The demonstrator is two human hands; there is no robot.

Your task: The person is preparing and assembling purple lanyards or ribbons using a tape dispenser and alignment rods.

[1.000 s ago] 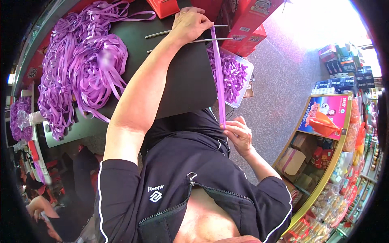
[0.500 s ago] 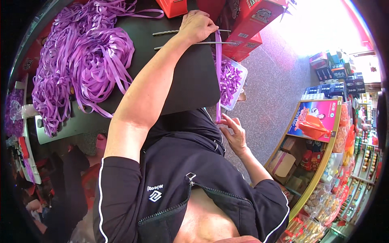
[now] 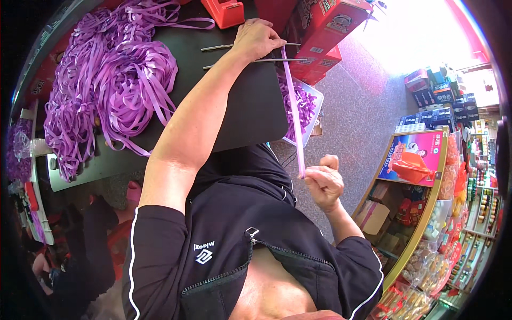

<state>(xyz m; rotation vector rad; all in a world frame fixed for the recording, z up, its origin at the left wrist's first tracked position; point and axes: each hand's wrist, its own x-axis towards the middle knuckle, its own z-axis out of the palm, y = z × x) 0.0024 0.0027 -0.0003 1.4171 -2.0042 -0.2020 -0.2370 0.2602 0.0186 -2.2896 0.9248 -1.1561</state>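
Purple satin ribbon (image 3: 293, 109) runs taut between my two hands, off the right edge of the black table (image 3: 245, 117). My left hand (image 3: 258, 38) is at the table's far right corner, pinching the ribbon's upper end between thumb and fingers, beside two thin metal rods (image 3: 248, 63) that stick out past the edge. Lower right, my right hand (image 3: 324, 182) is closed on the ribbon's other end. Behind the ribbon, partly covered by the table, a clear plastic bin (image 3: 314, 114) holds many short purple ribbon pieces (image 3: 304, 106).
A large tangled heap of purple ribbon (image 3: 128, 80) covers the table's left side. A red tape dispenser (image 3: 224, 12) and red boxes (image 3: 325, 32) stand at the far side. To my right is a gold-edged display cabinet (image 3: 410, 197) with packaged goods, before stacked dark boxes (image 3: 426, 120).
My right hand has moved right and toward me, its fingers now closed on the ribbon's end. The ribbon has swung from nearly straight down to a slant. My left hand stays almost in place.
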